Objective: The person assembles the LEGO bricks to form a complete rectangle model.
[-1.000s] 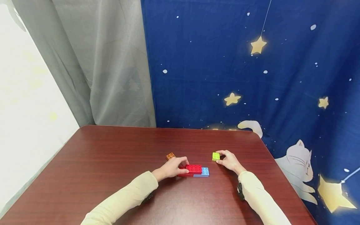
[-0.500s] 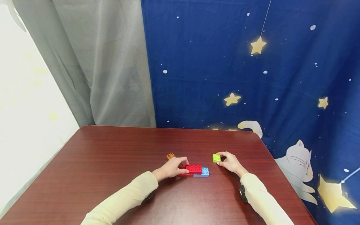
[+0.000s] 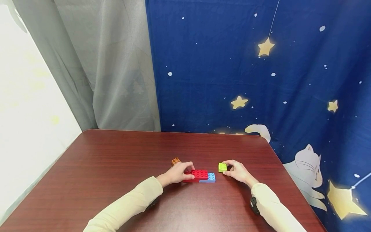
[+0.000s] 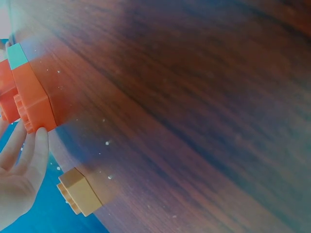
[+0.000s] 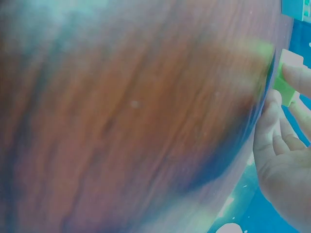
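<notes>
My left hand [image 3: 175,173] grips a red toy building brick [image 3: 200,174] by its left end, thumb at the front and fingers behind. This brick sits on top of a lower red brick [image 3: 190,181] and a light blue brick [image 3: 211,178], which lie end to end; blue studs show at the right. In the left wrist view, the fingers touch the end of the lower red brick [image 4: 34,97]. To the right, my right hand [image 3: 238,171] pinches a small lime green brick [image 3: 222,167] between thumb and fingers. The right wrist view shows the green brick [image 5: 285,90] partly covered by the thumb.
An orange brick [image 3: 175,160] lies just behind the left hand. All of this is on a dark red-brown wooden table [image 3: 121,151]. Beyond its far edge hang a grey curtain [image 3: 124,80] and a blue star-patterned curtain [image 3: 208,64].
My right hand has brought the green brick a short way toward me, about level with the stacked bricks. The left hand and the stack have stayed in place.
</notes>
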{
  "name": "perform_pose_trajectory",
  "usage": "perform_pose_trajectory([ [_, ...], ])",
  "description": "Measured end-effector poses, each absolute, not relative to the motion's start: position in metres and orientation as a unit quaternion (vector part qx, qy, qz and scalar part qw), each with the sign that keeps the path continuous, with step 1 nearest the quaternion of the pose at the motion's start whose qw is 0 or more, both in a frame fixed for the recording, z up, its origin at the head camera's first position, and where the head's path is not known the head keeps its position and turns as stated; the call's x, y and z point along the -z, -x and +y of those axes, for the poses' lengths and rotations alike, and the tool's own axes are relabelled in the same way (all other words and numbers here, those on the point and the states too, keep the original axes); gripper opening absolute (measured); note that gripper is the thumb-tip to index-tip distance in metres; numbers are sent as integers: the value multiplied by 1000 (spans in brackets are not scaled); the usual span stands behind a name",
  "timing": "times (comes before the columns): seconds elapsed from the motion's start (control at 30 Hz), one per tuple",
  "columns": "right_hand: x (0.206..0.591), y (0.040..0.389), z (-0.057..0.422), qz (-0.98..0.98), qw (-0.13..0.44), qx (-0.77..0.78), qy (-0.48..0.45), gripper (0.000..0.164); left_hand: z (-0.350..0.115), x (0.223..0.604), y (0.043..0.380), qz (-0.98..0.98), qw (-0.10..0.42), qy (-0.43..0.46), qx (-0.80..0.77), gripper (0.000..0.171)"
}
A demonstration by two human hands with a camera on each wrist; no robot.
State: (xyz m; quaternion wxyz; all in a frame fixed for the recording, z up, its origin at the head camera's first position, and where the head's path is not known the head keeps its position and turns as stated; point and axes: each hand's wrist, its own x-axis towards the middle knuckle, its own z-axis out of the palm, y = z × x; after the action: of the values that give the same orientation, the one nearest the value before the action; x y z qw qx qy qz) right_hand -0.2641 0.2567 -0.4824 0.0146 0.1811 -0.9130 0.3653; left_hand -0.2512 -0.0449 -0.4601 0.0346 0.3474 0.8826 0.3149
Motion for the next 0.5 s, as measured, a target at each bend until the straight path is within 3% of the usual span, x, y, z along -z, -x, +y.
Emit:
perform_pose_trajectory([
  [0.5, 478, 248, 253, -901, 16, -370, -225, 39, -44, 462, 252, 882, 34, -348, -316, 21],
])
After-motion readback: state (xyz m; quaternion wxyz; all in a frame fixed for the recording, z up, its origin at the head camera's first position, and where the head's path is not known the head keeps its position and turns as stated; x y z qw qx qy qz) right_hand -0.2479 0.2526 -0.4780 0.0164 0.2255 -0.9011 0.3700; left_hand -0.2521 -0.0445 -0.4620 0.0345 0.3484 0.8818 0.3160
